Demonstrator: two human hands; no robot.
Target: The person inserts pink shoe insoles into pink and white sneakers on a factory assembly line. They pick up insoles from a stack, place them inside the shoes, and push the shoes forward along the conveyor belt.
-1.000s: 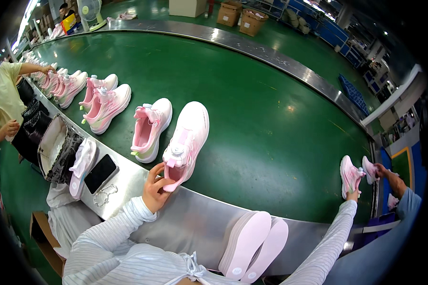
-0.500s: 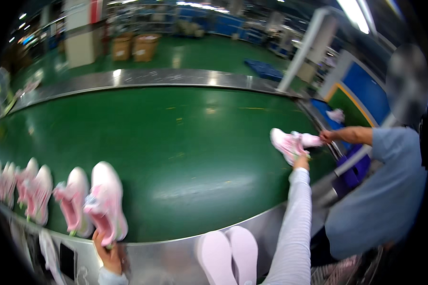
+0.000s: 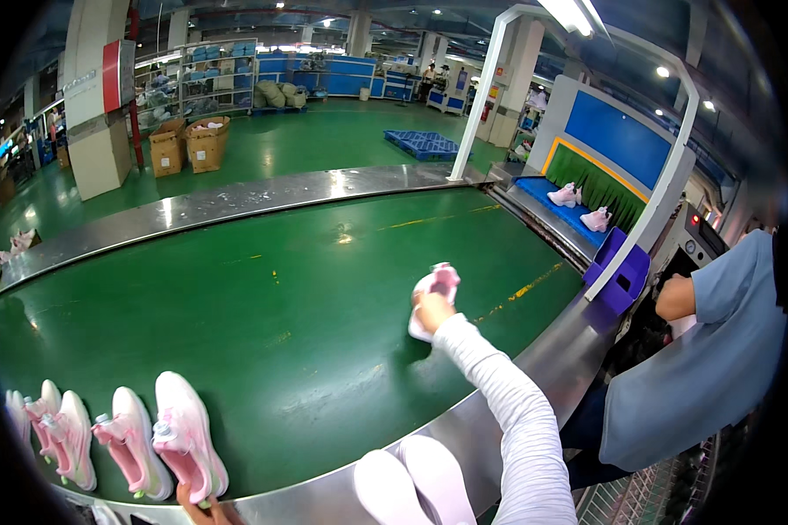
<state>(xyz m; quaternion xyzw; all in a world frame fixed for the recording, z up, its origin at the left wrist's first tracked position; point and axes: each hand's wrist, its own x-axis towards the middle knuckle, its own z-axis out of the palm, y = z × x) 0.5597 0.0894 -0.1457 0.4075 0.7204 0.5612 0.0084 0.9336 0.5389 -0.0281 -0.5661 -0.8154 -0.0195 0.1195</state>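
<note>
My right hand is closed on a pink sneaker, holding it over the green conveyor belt, with part of the shoe hidden by the fingers. At the lower left, my left hand has its fingers on the heel of a pink-and-white sneaker; the lower frame edge cuts off most of that hand. This sneaker lies toe away from me, at the near end of a row with another sneaker and several more to its left.
Two pale insoles lie on the metal edge in front of me. At right stands a co-worker in a blue shirt, beside a purple bin. Beyond, two sneakers ride a blue belt by a green-bristled opening. A white post rises behind.
My right hand has moved left across the belt with the sneaker, away from the co-worker. The co-worker's hand has drawn back to the right. My view has turned; my left hand stays at the heel.
</note>
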